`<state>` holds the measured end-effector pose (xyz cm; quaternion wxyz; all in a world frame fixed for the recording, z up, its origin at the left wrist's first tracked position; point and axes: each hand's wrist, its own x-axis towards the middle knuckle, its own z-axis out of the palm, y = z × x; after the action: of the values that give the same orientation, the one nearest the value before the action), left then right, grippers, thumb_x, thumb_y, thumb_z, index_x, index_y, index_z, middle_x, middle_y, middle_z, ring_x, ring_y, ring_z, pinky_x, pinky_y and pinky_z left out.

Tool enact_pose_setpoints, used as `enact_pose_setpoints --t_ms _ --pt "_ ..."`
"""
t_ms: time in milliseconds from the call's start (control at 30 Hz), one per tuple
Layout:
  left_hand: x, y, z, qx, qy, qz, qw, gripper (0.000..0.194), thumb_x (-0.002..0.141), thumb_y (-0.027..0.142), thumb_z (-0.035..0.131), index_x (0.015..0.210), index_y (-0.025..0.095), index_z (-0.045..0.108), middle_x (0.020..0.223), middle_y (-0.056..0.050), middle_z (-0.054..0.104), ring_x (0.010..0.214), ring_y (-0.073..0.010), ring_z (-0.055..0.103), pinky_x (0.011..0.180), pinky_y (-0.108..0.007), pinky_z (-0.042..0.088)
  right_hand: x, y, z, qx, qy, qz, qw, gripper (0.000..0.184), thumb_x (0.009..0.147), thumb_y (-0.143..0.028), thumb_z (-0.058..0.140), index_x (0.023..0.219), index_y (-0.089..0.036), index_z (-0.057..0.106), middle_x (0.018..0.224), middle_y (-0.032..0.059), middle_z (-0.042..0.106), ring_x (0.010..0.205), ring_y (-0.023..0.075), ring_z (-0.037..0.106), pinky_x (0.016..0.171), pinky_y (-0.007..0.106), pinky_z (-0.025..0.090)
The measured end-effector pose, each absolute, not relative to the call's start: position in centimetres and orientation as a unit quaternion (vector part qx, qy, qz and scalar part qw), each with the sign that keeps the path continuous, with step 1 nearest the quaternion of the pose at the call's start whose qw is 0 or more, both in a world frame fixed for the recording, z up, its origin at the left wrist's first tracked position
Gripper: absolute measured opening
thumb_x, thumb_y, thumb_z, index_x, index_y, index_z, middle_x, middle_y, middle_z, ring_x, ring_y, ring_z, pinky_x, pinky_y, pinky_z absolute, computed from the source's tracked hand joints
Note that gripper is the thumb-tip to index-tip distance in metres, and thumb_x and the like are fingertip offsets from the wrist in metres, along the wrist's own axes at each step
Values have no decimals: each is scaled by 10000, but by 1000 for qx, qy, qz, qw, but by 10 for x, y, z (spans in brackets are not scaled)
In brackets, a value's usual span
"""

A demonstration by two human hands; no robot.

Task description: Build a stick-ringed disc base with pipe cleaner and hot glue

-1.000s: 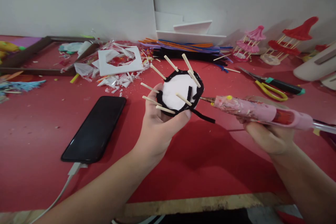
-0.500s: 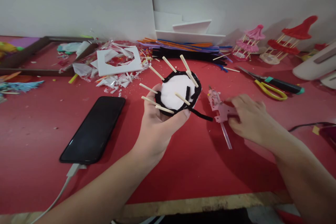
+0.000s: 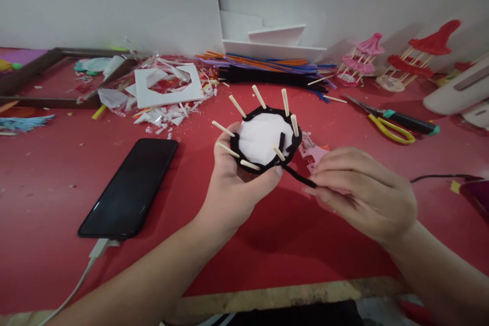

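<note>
Spanning the gap, disc (image 3: 261, 138) edge to right hand (image 3: 367, 193): black strip (image 3: 299, 176)

Lit dimly and softly, apparently from above, darkening toward the corners. Shows a pale sheen at the left of the red surface (image 3: 38, 204) and broad, soft-edged shadow below the left hand (image 3: 233, 183) and right hand (image 3: 362, 188). Faintly shadowed too on the grey wall (image 3: 114, 5) at upper right. Brightest on the white disc (image 3: 263, 137). Slightly hazy in fine detail, stretched by wide-angle distortion near the edges.
</note>
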<state>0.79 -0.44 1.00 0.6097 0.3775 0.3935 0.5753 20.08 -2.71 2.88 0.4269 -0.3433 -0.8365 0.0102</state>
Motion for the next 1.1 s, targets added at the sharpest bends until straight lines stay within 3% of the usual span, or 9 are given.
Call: enact_pose_setpoints --t_ms 200,333,567,1100 --pt "7 -4 10 399 396 562 607 761 629 132 849 1233 273 408 1198 -23 651 1013 -167 697 889 -261 577 203 -28 30 -331 -834 17 441 180 804 -44 710 934 -165 684 811 43 698 796 169 662 759 323 563" --pt "7 -7 12 411 390 540 622 760 643 138 849 1240 282 403 1208 -33 658 1046 -197 701 925 -304 581 205 -29 28 -378 -810 36 448 162 821 -59 686 924 -181 659 829 27 683 825 155 661 795 307 548" --pt "7 -9 17 423 358 522 648 734 649 82 825 1224 262 405 1297 -58 628 1132 -212 676 926 -281 585 205 -27 25 -438 -773 55 455 135 840 -91 680 885 -208 631 830 -5 666 786 107 639 738 235 525" --pt "7 -11 19 427 330 496 680 740 667 50 792 1237 269 374 1303 -55 628 1121 -209 682 939 -292 581 208 -24 18 -446 -769 54 454 141 842 -118 693 903 -226 626 845 -7 668 807 127 638 739 254 509"
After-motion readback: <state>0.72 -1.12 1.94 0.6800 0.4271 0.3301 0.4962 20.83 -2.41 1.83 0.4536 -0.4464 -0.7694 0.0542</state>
